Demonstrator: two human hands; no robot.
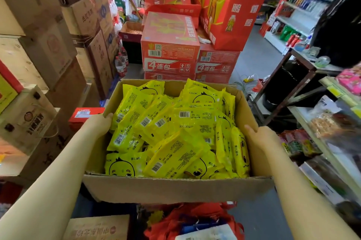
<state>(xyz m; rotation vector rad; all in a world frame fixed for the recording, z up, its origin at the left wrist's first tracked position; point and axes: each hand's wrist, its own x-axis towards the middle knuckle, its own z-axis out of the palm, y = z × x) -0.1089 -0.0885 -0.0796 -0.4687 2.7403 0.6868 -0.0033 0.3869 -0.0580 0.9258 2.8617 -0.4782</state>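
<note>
A crowded shop aisle: brown cartons (48,24) stacked at left, red cartons (170,44) ahead, shelves (304,5) at right. In the middle, above floor clutter, is an open cardboard box (175,189), filled nearly to the rim with loose yellow packets (175,132). The left hand (99,122) grips its left wall and the right hand (259,136) its right wall, thumbs at the rim; the outer fingers are hidden, probably curled underneath. The step looks like carrying. Next it needs a level hold and a free spot to set down.
</note>
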